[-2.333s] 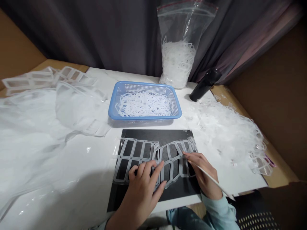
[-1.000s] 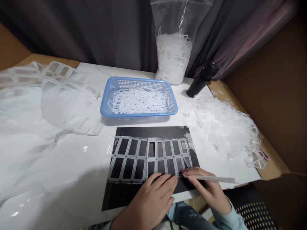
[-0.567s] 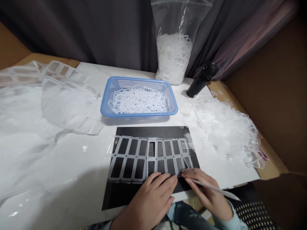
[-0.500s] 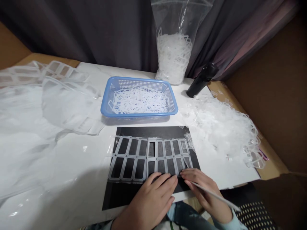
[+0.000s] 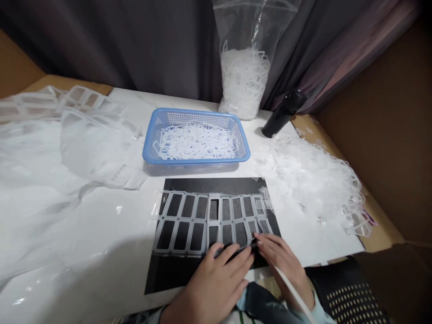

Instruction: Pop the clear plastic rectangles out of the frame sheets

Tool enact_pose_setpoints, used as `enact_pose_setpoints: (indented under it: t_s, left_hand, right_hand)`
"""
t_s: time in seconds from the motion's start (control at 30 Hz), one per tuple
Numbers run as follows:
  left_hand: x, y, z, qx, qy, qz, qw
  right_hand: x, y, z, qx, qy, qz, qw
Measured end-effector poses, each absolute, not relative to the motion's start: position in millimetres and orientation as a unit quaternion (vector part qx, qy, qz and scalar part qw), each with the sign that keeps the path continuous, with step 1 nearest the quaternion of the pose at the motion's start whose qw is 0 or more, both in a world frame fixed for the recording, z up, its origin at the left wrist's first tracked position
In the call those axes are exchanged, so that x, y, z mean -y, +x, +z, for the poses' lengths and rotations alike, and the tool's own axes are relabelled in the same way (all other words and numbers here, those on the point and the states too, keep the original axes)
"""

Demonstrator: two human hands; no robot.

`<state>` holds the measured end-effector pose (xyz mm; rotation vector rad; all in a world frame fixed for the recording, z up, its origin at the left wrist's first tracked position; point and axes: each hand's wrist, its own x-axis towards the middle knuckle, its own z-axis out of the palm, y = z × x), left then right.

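Near front edge of white table [image 5: 320, 243], left hand [image 5: 216, 279] open on translucent rectangular-celled plastic sheet [image 5: 212, 222]; right hand [image 5: 286, 270] grips slim white stick-like tool [image 5: 294, 291].

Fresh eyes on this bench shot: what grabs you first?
First, the bright blue basket of white pieces, just above the picture's centre. Then the black mat in front of it, crossed by a translucent sheet of frames, with the left hand and the right hand, which holds a slender white stick, at its near side. Behind, a tall clear bag stands by the dark curtain.
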<state>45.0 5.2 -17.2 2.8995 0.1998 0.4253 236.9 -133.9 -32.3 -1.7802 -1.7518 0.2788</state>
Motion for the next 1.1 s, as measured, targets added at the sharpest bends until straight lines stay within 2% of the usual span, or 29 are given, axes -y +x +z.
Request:
enact_pose_setpoints:
  t_s: [0.27,0.57,0.77,1.1]
  left_hand:
    - [-5,42,-19,-0.069,0.985,0.122,0.101]
    - [1,45,-19,-0.097,0.975,0.171,0.104]
    - [2,74,-12,-0.123,0.974,0.181,0.058]
    - [7,85,-23,-0.130,0.973,0.175,0.073]
  right_hand:
    - [115,286,-6,0.427,-0.800,-0.179,0.381]
    - [102,272,-9,0.451,-0.761,0.013,0.467]
    - [102,263,-19,0.467,-0.747,0.150,0.449]
    - [102,262,-23,0.476,-0.740,0.180,0.439]
